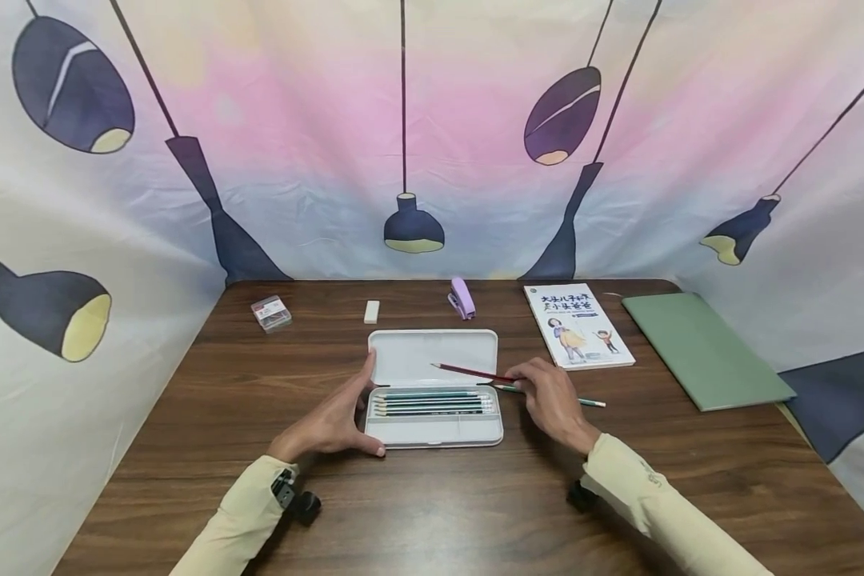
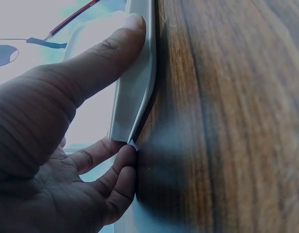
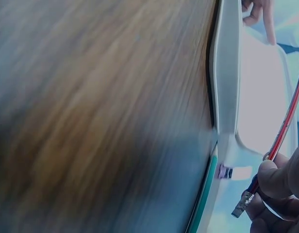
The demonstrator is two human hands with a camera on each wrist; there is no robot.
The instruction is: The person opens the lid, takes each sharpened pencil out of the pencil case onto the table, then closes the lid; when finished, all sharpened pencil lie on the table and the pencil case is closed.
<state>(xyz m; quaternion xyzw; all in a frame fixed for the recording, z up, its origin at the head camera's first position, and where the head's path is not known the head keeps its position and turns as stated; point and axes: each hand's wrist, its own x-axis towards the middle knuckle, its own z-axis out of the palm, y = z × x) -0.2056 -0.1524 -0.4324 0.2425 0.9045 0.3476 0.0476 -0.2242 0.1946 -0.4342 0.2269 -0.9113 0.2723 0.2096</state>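
Note:
A white pencil case [image 1: 435, 440] lies with its lid [image 1: 418, 352] tipped back; several dark green pencils [image 1: 432, 402] lie side by side in its rear compartment. At its left end, my left hand [image 1: 338, 412] holds the case, thumb along the front wall and the other fingers at the side and lid. In the left wrist view the thumb [image 2: 108, 53] presses that wall. My right hand [image 1: 550, 400] pinches a red pencil [image 1: 468, 370] near its metal-capped end, its tip pointing left over the lid. Under this hand, a green pencil [image 1: 592, 402] lies on the table.
Behind the case are a small box [image 1: 271, 314], a white eraser [image 1: 371, 312] and a purple stapler [image 1: 462, 299]. A picture book [image 1: 579, 328] and a green folder [image 1: 706, 348] lie at the right. A printed cloth hangs behind the table [image 1: 432, 512].

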